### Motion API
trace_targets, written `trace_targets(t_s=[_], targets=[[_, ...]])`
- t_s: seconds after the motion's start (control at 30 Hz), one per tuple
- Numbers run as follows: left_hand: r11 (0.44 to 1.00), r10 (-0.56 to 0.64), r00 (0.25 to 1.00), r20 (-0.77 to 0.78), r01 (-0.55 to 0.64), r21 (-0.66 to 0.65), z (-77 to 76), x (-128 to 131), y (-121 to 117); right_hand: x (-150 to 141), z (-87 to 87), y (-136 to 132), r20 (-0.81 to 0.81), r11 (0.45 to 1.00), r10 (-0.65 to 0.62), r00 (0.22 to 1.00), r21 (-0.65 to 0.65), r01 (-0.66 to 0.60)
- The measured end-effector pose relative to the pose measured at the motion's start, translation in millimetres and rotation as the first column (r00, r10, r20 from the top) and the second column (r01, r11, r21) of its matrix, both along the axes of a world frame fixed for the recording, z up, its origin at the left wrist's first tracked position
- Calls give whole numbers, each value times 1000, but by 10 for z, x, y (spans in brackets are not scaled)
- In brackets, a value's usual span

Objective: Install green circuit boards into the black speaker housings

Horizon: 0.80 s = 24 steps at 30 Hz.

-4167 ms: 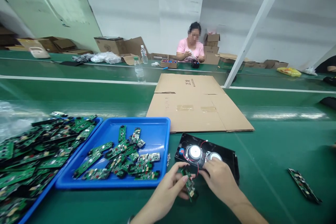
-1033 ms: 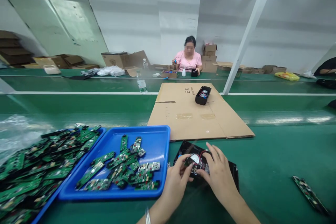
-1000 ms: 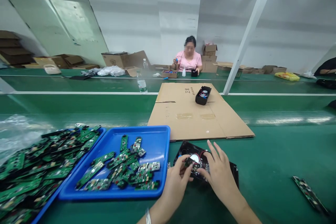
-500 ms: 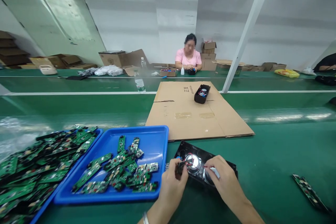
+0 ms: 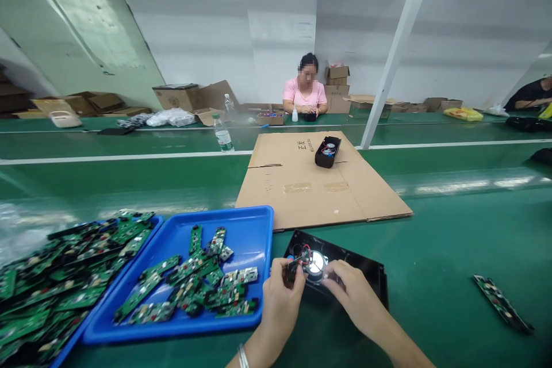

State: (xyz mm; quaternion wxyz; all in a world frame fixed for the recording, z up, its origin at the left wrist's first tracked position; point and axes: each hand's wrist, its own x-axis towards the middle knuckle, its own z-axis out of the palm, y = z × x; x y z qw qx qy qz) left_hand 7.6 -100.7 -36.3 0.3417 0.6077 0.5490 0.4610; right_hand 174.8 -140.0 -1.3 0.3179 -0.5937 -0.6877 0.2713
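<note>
The left hand (image 5: 280, 297) pinches a circuit board (image 5: 294, 268) above the black housing (image 5: 364, 259); the right hand (image 5: 356, 294) bunches its fingertips beside the round speaker (image 5: 317, 260), gripping what, I can't tell; best leave the red wire (image 5: 306, 248) beyond the left fingertips slack and the board steady.

The casing (image 5: 371, 273) was formed of glossy plastic, and the speaker (image 5: 317, 263) was rimmed with shiny metal. The tray (image 5: 250, 236) was seen as smooth, glossy plastic. The tabletop (image 5: 431, 270) was finished smooth and glossy; matt cardboard (image 5: 302, 208) was patched with shiny tape (image 5: 297, 188).
</note>
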Motion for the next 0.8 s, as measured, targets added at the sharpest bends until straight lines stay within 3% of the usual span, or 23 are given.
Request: trace_targets(t_s=[0.13,0.23,0.3,0.63,0.8], targets=[[993,61,996,-59,-54,105,59,39,-16,-42,-117,-5,129,973,48,991,218,-75],[986,61,995,-81,-48,160,66,74,-32,-83,-245,18,305,897,-60,950,434,-83],[980,53,994,-96,-33,198,63,95,-45,-91,-306,41,359,860,-157,920,507,-51],[934,-37,984,-175,96,343,64,112,-113,-54,-276,60,416,850,-220,882,526,-36],[924,-125,974,-188,183,336,28,80,-70,-38,-238,47,438,808,-259,861,586,-55]])
